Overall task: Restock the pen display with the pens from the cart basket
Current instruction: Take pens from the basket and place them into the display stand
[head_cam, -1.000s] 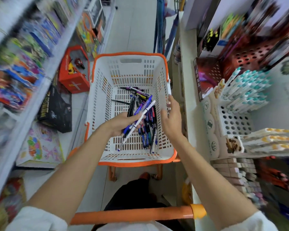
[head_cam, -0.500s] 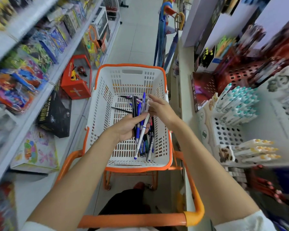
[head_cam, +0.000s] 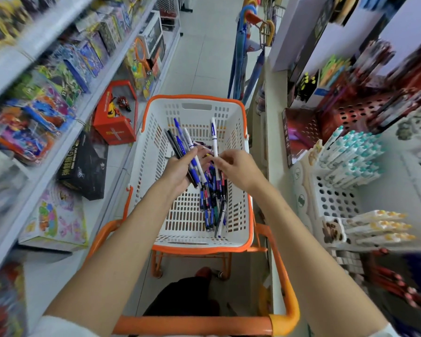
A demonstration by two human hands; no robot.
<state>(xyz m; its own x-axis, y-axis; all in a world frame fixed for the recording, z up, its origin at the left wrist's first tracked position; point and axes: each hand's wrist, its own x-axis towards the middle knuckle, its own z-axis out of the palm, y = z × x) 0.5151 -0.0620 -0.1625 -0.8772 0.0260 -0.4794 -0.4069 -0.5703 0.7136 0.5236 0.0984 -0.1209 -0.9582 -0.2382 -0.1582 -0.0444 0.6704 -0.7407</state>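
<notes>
A white cart basket [head_cam: 236, 152] with an orange rim stands in the aisle, with a heap of loose pens [head_cam: 213, 203] on its floor along the right side. Above it, my left hand [head_cam: 178, 172] grips a fanned bunch of blue, black and white pens [head_cam: 180, 144]. My right hand [head_cam: 238, 170] pinches one white pen [head_cam: 214, 137], held upright, close beside that bunch. The pen display [head_cam: 336, 200], a white perforated rack, sits on the right shelf with teal-capped pens [head_cam: 355, 154] and yellow-tipped pens [head_cam: 377, 227] in its tiers.
An orange cart handle [head_cam: 195, 324] runs across the bottom. Toy boxes fill the left shelves, with a red box [head_cam: 116, 127] and a black box [head_cam: 85, 166] low down. A red perforated rack [head_cam: 355, 117] stands further along the right shelf. Tiled aisle floor stretches ahead.
My left hand has lifted its bunch of pens higher, tips now pointing up. My right hand left the basket rim and now pinches a single white pen drawn from the bunch.
</notes>
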